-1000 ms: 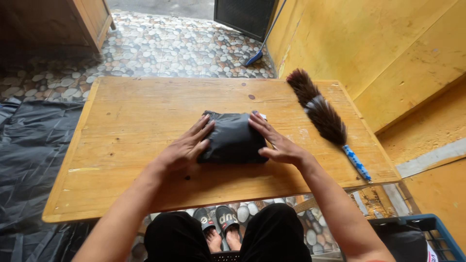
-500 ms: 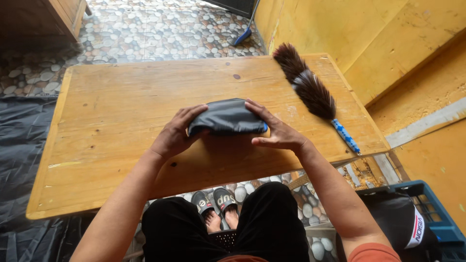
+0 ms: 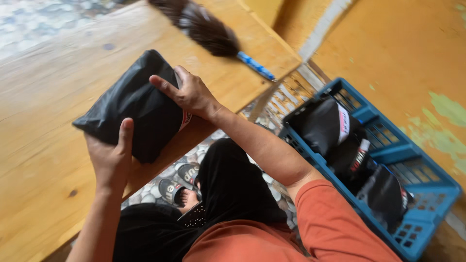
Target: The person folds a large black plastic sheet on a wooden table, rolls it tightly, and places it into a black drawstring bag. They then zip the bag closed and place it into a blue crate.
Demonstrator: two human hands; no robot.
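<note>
1. While the person sits at the wooden table, both hands hold a black plastic parcel lifted off the tabletop at its near edge.
2. The left hand grips the parcel's near lower end, thumb pressed up along its face, the other fingers hidden behind it.
3. The right hand lies on the parcel's right side, fingers bent over the top edge, forefinger stretched across the black wrap.
4. A strip of red and white tape shows at the parcel's right edge, just under the right palm.
5. A dark feather duster with a blue handle lies on the table's far right part, apart from the parcel.
6. To the person's right, on the floor, stands a blue plastic crate holding several more black parcels.
7. Under the table edge, sandalled feet rest on pebble-patterned floor.
</note>
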